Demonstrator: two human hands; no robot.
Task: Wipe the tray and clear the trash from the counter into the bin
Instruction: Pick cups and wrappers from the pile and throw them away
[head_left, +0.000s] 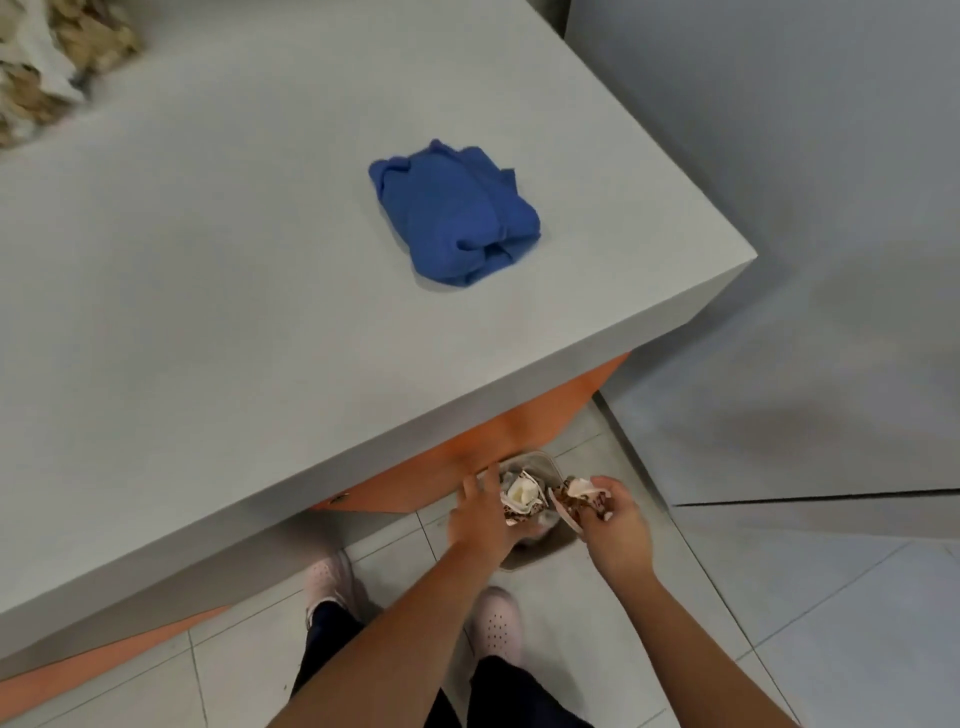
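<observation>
A small beige bin (540, 467) stands on the tiled floor below the counter's corner. My left hand (480, 512) is over it, closed on a crumpled wad of white and brown-patterned paper trash (519, 496). My right hand (613, 519) is beside the bin's right rim, gripping a second crumpled patterned wrapper (579, 493). A folded blue cloth (457, 213) lies on the grey counter (208, 260) near its right corner, apart from both hands. No tray is in view.
A heap of crumpled beige and white material (47, 62) lies at the counter's far left corner. Orange cabinet fronts (519, 421) run under the counter. My feet in pale shoes (493, 623) stand on the tiles. A grey wall (779, 208) rises on the right.
</observation>
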